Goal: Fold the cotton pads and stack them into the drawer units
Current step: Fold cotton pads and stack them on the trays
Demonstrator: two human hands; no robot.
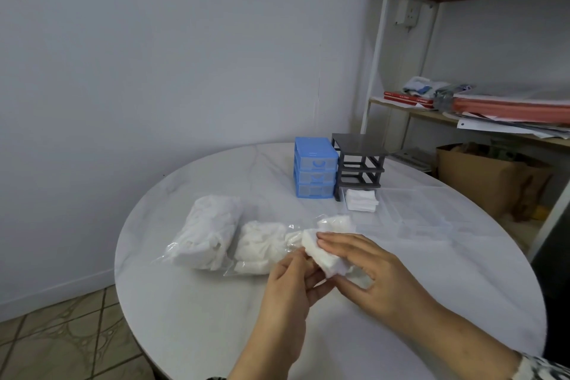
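1. Hands meet above the near middle of the round white desk, both working one white cotton pad.
2. Left hand comes up from below, its fingers curled and pinching the pad's lower left edge.
3. Right hand lies over the pad from the right, its fingers laid along the top and its thumb underneath, so it grips the pad too.
4. Just behind the hands sits a clear plastic bag of loose white pads, and a second, fuller bag lies touching it on the left.
5. Farther back on the desk stands a blue drawer unit with three drawers pushed in.
6. Right beside it stands a dark grey drawer frame whose slots are open.
7. At the foot of the grey frame rests a stack of folded pads; whether a clear drawer holds it, I cannot tell.
8. Clear trays lie flat on the desk to the right of that stack.
9. Beyond the desk, a shelf carries papers and red folders, with a brown paper bag on the floor below.
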